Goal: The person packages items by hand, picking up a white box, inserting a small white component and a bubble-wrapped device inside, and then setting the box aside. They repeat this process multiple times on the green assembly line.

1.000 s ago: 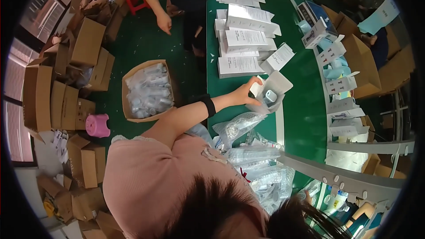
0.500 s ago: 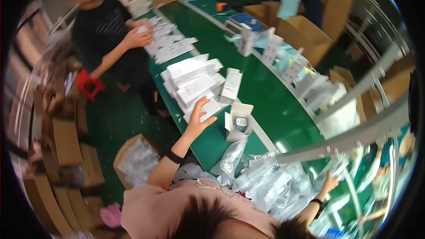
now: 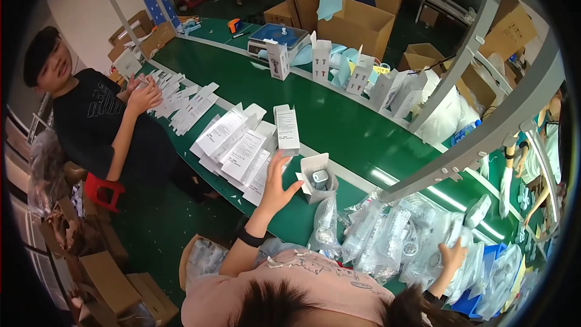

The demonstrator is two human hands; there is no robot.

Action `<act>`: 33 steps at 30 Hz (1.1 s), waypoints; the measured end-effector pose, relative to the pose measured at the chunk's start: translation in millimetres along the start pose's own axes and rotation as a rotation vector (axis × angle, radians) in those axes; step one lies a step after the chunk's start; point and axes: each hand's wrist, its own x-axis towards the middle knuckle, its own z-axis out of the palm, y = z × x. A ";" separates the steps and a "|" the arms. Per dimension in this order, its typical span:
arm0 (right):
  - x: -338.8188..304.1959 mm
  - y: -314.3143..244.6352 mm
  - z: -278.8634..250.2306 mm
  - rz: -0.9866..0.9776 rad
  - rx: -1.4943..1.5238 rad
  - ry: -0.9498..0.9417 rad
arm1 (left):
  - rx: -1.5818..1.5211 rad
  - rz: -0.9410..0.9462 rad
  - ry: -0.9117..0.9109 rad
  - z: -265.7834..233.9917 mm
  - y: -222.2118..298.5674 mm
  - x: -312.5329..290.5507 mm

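Observation:
My left hand [image 3: 278, 189] is raised over the green work table [image 3: 284, 224], thumb and fingers spread, holding nothing. Its thumb reaches close to an open white carton [image 3: 319, 192], in which a small white-and-grey device [image 3: 319, 177] stands. Just beyond the fingers is a closed white carton [image 3: 287, 128]. Beside it lies a pile of flat white cartons [image 3: 233, 145]. On the right, my right hand [image 3: 451, 259] is over a heap of clear plastic bags [image 3: 393, 236], its fingers apart; I see nothing gripped in it. A bagged item [image 3: 327, 224] lies in front of the open carton.
A metal frame bar [image 3: 484, 148] slants across the right side. Standing white cartons [image 3: 321, 60], a scale [image 3: 278, 37] and cardboard boxes [image 3: 363, 27] line the far side. A co-worker [image 3: 91, 100] stands at left beside more flat cartons. A blue bin [image 3: 472, 303] sits at lower right.
The whole view has turned, shifting the table and the co-worker leftward in the picture. My left hand stays spread near the open carton. My right hand stays among the bags at the right.

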 end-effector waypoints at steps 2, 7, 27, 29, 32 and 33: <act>1.2 14.5 34.2 0.110 -0.065 -0.259 | -0.039 -0.031 -0.170 -3.4 -13.3 2.4; 7.2 11.4 58.3 0.313 -0.023 -0.361 | -0.009 -0.012 -0.307 7.7 -11.7 1.6; -4.7 -47.3 27.7 -0.152 -0.079 0.183 | -0.241 0.038 -0.157 54.7 -25.7 -3.0; -29.8 -70.6 2.2 -0.383 0.092 0.381 | -0.271 0.022 -0.221 46.0 -30.5 -0.9; -107.6 -159.2 -24.4 -0.578 0.695 0.148 | -0.323 0.009 -0.320 33.2 -39.7 5.7; -122.8 -177.2 -12.0 -0.696 0.787 0.116 | -0.287 0.019 -0.331 27.9 -40.5 9.3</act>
